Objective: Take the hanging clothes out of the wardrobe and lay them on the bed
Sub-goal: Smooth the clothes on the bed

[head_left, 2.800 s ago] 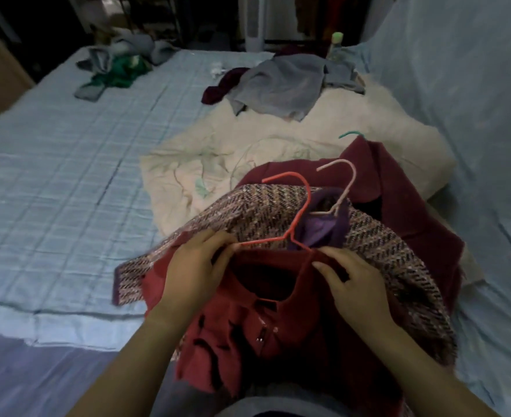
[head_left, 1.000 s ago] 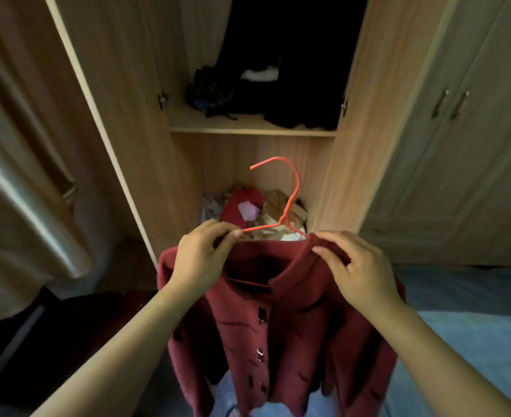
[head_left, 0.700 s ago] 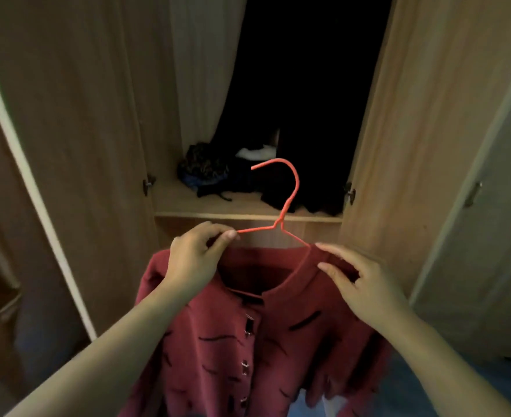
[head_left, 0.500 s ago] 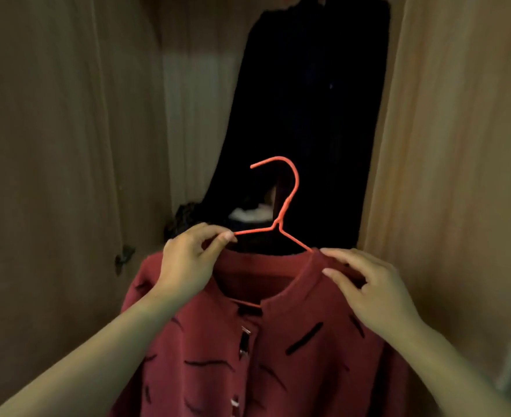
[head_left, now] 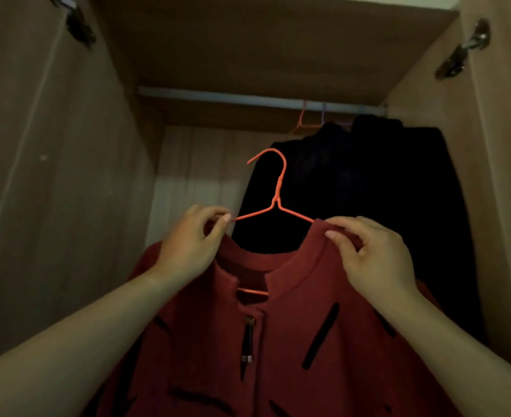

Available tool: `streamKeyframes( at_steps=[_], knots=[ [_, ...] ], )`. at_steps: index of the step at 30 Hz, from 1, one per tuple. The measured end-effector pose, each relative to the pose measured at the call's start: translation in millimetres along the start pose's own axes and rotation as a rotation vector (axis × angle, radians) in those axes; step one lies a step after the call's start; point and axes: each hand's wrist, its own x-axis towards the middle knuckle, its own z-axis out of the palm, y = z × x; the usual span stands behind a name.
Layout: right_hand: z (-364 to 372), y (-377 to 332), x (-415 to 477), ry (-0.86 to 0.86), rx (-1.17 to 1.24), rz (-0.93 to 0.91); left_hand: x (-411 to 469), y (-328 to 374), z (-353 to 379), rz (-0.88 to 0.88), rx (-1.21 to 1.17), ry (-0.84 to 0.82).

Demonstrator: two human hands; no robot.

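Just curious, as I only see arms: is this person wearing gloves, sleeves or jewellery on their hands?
No. The left hand and right hand are bare: no gloves, rings or watch in view. Both forearms are uncovered to the frame's edge, so no sleeve shows. The nails look short.

Red cardigan (head_left: 293, 341) of matt soft cloth; smooth wire hanger (head_left: 279, 188); matt wood-grain wardrobe (head_left: 52, 176); smooth pale rail (head_left: 218, 97).

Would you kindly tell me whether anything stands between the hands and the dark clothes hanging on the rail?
Yes: the red cardigan on its orange hanger, pinched by the left hand and right hand, hangs directly in front of the dark clothes on the rail.
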Motion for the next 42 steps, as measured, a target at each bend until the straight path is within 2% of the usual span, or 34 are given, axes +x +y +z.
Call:
streamKeyframes(
  at_steps=[3,11,18,23,26,28,31,33,39,42],
  knots=[
    [47.1,21.6,46.8,0.020,-0.109,-0.020,35.5,-44.1,33.8,0.006,0.032,0.067],
    [131.6,45.8,179.7,0.114,-0.324,0.021,140.0,-132.8,120.1,0.099,-0.138,-0.047],
    [171.9,43.7,296.0,0.195,-0.459,0.110,250.5,-151.8,157.4,0.200,-0.130,0.019],
    [193.7,49.2,331.1,0.194,-0.519,0.175,273.7,-160.3,179.3,0.258,-0.094,0.006],
    [211.8,59.9,324.8,0.141,-0.502,0.179,266.4,-166.7,194.4,0.258,-0.068,-0.020],
    [223.2,66.3,310.5,0.109,-0.520,0.107,255.1,-171.6,203.7,0.266,-0.067,-0.049],
    [227.4,72.5,280.8,0.086,-0.798,-0.093,234.2,-176.0,213.7,0.267,-0.103,-0.095],
    [223.3,79.9,257.1,0.048,-0.884,-0.166,217.3,-177.0,217.6,0.265,-0.141,-0.092],
    [215.8,111.8,127.5,-0.137,-0.809,-0.192,142.9,-179.7,224.6,0.287,-0.139,-0.153],
    [206.1,117.1,54.8,-0.205,-0.794,-0.120,90.5,-179.4,227.6,0.318,-0.144,-0.217]
  ],
)
